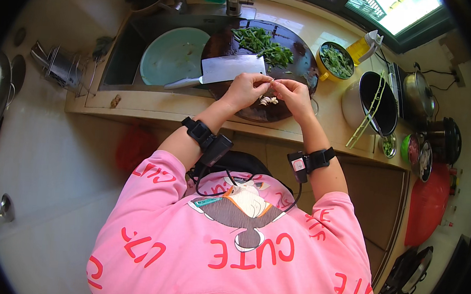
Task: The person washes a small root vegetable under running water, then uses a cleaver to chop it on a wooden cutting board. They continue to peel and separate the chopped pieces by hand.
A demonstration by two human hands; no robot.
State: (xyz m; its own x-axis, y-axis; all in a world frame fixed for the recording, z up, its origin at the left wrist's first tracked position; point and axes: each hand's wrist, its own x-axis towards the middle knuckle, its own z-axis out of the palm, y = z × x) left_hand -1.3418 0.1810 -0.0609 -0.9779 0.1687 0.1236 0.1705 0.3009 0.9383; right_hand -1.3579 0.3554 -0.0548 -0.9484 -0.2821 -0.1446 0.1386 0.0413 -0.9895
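My left hand (248, 89) and my right hand (292, 94) meet fingertip to fingertip over the round dark chopping board (304, 65). Both pinch one small pale piece, seemingly a garlic clove (272, 81), mostly hidden by the fingers. Just below the hands, several peeled garlic cloves (268, 101) lie on the board. A cleaver (231, 68) rests flat beyond my left hand, its handle pointing left over the sink's edge. Chopped green leaves and stems (264, 45) are heaped on the board's far part.
A pale green basin (174, 57) stands in the sink at left. To the right are a yellow bowl of leaves (336, 61), an oil jug (361, 48), a deep pot (353, 98) with long green stems (367, 111) across it, and a small bowl of chopped greens (387, 145).
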